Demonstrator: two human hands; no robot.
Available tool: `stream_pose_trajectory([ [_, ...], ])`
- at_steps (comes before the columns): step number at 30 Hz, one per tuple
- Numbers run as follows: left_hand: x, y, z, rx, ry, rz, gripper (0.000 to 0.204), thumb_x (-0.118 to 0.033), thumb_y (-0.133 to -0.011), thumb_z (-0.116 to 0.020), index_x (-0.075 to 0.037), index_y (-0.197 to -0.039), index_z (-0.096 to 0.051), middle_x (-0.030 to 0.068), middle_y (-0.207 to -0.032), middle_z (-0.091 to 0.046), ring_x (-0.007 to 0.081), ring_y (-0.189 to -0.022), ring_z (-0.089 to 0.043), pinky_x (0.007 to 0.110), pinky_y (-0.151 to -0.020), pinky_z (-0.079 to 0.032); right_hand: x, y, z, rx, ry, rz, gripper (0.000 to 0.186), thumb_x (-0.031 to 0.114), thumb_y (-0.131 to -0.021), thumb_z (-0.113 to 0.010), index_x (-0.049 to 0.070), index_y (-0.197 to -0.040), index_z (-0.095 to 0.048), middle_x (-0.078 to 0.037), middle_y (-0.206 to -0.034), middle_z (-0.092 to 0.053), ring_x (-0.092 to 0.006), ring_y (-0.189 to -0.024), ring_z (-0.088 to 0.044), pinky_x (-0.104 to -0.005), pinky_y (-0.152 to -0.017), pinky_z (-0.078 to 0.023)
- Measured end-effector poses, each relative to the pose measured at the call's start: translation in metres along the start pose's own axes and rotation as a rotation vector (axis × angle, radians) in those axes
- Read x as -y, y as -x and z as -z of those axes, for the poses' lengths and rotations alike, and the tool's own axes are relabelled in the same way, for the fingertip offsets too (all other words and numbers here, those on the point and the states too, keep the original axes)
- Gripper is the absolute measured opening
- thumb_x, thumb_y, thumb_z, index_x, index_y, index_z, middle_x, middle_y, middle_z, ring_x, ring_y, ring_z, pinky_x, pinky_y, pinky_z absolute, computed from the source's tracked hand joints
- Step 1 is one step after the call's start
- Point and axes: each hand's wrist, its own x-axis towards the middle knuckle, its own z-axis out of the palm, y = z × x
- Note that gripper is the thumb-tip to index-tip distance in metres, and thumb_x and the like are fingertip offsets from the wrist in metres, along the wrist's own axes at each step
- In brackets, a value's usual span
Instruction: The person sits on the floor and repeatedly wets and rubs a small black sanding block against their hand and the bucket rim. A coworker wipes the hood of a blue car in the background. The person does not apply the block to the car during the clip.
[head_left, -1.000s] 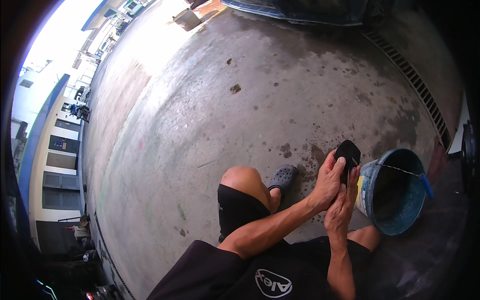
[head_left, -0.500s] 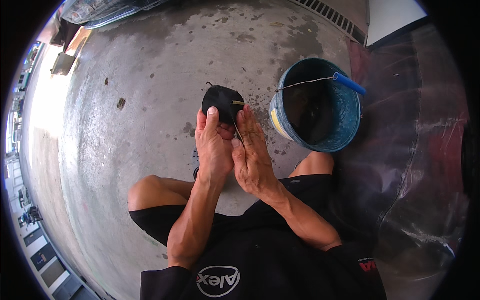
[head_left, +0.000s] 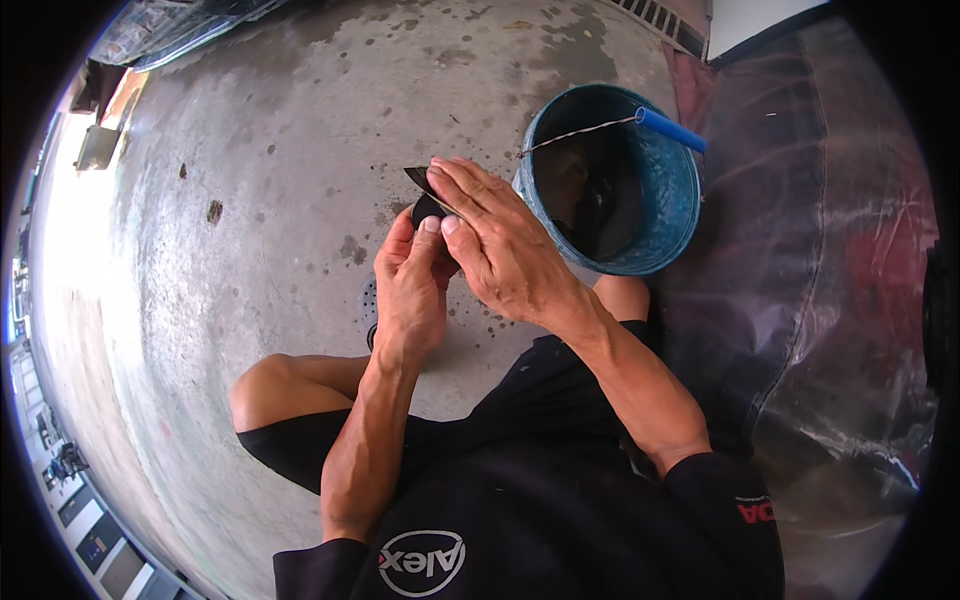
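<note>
My left hand (head_left: 410,285) grips a small black rounded part (head_left: 426,209) from below, its thumb resting on the near side. Across the top lies my right hand (head_left: 505,240), fingers together and stretched toward the far left. Under those fingers a thin dark sheet (head_left: 417,177), perhaps sandpaper, sticks out with a pale edge and presses against the part. Most of the black part is hidden by my hands. The right thumb sits close to the left thumb.
A blue bucket (head_left: 686,215) holding dark water stands to the right; its wire handle has a blue tube grip (head_left: 670,130). Clear plastic sheeting (head_left: 860,270) covers something farther right. A floor drain grate (head_left: 665,25) lies at the far edge. A grey clog (head_left: 369,300) shows beside my left wrist.
My right hand has slid up and left over the black part, turning across it and covering most of it. The view has shifted slightly, so the bucket appears farther left and higher.
</note>
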Motion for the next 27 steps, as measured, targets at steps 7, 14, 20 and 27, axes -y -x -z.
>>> stream_pose_trajectory([
  [7, 0.006, -0.001, 0.001, -0.04, 0.026, 0.024, 0.024, -0.015, -0.113, -0.054, -0.003, -0.133, -0.062, 0.0082, -0.121, -0.072, 0.0161, -0.106, -0.072, 0.034, -0.094, -0.061, -0.004, 0.012, -0.009, 0.04, 0.148, -0.059, 0.055, 0.018, -0.108, -0.048, -0.01, -0.155, -0.047, -0.027, -0.165, -0.043, -0.0429, -0.156, -0.037, -0.0512, -0.127, -0.029],
  [14, 0.007, -0.008, -0.001, -0.113, 0.213, 0.024, 0.016, -0.011, -0.111, -0.057, -0.004, -0.124, -0.061, 0.0087, -0.113, -0.073, 0.0151, -0.101, -0.072, 0.032, -0.093, -0.06, -0.006, 0.029, -0.02, -0.088, 0.219, -0.146, 0.061, 0.019, -0.108, -0.049, -0.005, -0.163, -0.037, -0.026, -0.17, -0.035, -0.0435, -0.159, -0.03, -0.0573, -0.128, -0.023],
  [20, -0.011, -0.007, -0.022, -0.171, 0.197, 0.001, 0.013, -0.014, -0.112, -0.055, -0.008, -0.123, -0.06, 0.0068, -0.112, -0.07, 0.0151, -0.103, -0.07, 0.032, -0.093, -0.059, 0.025, 0.055, -0.046, -0.092, 0.114, -0.191, 0.06, 0.021, -0.11, -0.048, -0.004, -0.164, -0.035, -0.027, -0.171, -0.033, -0.0453, -0.16, -0.027, -0.0577, -0.128, -0.023],
  [27, -0.007, -0.02, 0.013, -0.237, 0.152, -0.035, 0.014, -0.017, -0.113, -0.054, -0.01, -0.125, -0.056, 0.0061, -0.111, -0.07, 0.0149, -0.096, -0.07, 0.033, -0.087, -0.06, 0.035, 0.046, -0.053, -0.144, 0.076, -0.209, 0.061, 0.022, -0.11, -0.045, -0.011, -0.161, -0.035, -0.031, -0.169, -0.034, -0.0473, -0.16, -0.027, -0.0613, -0.126, -0.024],
])
